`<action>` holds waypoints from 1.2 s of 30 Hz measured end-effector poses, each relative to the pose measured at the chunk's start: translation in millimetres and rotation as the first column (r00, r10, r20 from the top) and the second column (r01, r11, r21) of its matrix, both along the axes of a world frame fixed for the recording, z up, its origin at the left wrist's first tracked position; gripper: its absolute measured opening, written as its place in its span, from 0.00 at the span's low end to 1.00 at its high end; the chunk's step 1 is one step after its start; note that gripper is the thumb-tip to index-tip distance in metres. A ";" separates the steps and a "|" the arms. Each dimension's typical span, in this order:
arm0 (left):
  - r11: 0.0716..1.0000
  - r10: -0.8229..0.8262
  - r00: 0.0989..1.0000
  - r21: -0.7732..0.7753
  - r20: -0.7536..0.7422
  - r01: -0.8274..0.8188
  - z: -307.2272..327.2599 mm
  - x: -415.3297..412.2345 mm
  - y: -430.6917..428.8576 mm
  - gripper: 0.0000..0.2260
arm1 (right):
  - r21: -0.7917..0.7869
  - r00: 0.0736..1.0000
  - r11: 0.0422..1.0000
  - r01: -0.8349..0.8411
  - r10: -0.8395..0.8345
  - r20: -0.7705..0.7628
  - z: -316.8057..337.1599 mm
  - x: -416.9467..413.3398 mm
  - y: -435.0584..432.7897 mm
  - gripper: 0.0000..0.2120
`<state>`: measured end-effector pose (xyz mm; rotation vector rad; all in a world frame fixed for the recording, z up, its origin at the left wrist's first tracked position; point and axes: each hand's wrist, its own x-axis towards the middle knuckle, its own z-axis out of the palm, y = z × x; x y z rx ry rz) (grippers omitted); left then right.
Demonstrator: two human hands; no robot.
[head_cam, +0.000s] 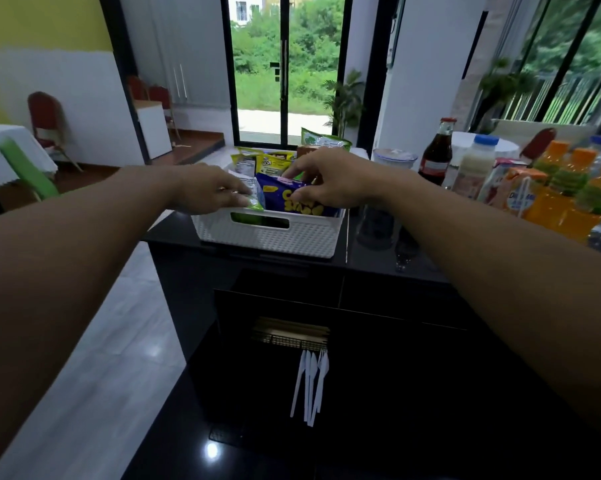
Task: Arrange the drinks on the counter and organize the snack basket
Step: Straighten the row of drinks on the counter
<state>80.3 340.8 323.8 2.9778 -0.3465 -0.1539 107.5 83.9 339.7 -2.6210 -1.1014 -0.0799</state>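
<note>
A white woven snack basket (275, 237) stands on the far end of the black counter (378, 393), filled with several snack packets. My left hand (209, 188) rests at the basket's front left corner, its fingers pinched on a green and white packet (254, 199). My right hand (323, 178) reaches in from the right and grips the top of a dark blue packet with yellow lettering (299, 202). Yellow packets (271, 164) stand upright behind. To the right stand the drinks: a dark cola bottle (436, 154), a white milky bottle (472, 168) and orange juice bottles (569, 195).
A clear lidded cup (394, 161) and juice cartons (513, 192) sit among the drinks. White plastic cutlery (311, 386) hangs over a small wire tray (288, 336) on the lower counter. A green chair (25, 168) and red chairs stand on the floor at left.
</note>
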 end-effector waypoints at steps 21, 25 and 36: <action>0.976 0.137 0.899 -0.214 0.415 -0.050 35.8 2.7 -19.8 0.23 | 0.354 0.987 0.924 0.147 -0.158 0.002 20.4 1.4 -22.7 0.08; 0.949 0.189 0.888 -0.310 0.420 -0.055 39.1 -1.8 -26.5 0.29 | 0.333 0.974 0.916 0.224 -0.208 -0.084 32.7 -4.0 -26.0 0.11; 0.884 0.303 0.888 -0.451 0.347 -0.126 28.3 -0.4 -27.4 0.09 | 0.077 0.909 0.959 0.274 -0.284 0.305 49.7 -10.6 -31.8 0.22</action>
